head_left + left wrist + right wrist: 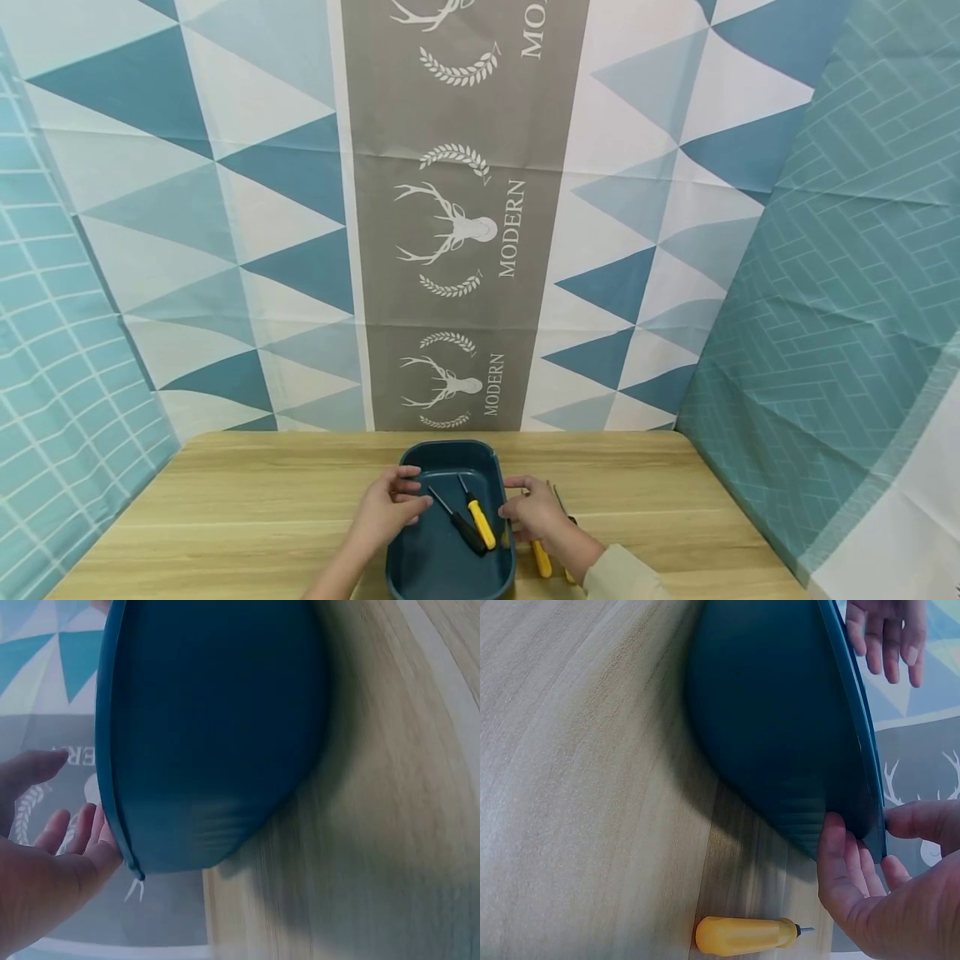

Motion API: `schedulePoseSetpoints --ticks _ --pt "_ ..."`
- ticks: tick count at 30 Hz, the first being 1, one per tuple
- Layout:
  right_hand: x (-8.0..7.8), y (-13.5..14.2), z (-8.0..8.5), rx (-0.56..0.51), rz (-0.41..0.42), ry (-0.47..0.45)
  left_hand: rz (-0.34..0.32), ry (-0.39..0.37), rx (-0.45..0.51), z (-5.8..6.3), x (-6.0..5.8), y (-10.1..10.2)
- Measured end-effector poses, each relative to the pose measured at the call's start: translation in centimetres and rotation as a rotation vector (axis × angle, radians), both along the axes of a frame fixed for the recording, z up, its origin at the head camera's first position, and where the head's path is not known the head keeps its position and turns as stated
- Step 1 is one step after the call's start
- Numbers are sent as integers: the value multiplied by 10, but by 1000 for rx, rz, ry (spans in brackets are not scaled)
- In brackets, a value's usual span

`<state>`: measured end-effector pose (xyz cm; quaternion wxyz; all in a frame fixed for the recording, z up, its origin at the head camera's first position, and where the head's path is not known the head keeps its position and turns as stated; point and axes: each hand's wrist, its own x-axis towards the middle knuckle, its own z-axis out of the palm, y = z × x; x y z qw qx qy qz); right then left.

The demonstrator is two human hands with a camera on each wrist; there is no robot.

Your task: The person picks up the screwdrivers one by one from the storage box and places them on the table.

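Observation:
A dark blue plastic bin point(450, 583) stands on the table in the head view. Inside it lie a black-handled screwdriver point(468, 533) and a yellow-handled screwdriver point(481, 522), side by side. My right hand point(531, 510) pinches the bin's right rim; in the right wrist view its thumb is over the edge and its fingers point(840, 862) lie along the outer wall. At the left rim is my left hand point(386, 507), its fingers loosely spread. The left wrist view shows those fingertips point(101, 832) right at the rim, the thumb raised away from it.
Just right of the bin lies a yellow-handled screwdriver point(746, 935), partly behind my right hand in the head view. Another tool point(570, 575) with some yellow on it lies beside it, mostly covered by my wrist. Patterned cloth point(450, 250) hangs behind the wooden table point(262, 500).

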<state>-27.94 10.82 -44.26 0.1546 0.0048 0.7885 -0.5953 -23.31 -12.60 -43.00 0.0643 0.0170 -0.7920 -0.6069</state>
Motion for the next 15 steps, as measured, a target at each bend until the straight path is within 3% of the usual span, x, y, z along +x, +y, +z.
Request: schedulePoseSetpoints --ticks 10,15 --pt "-1 0 1 3 -4 0 -84 -51 -15 3 -5 18" --pt "0 0 1 -9 -2 -4 -72 -82 -37 4 -9 26"
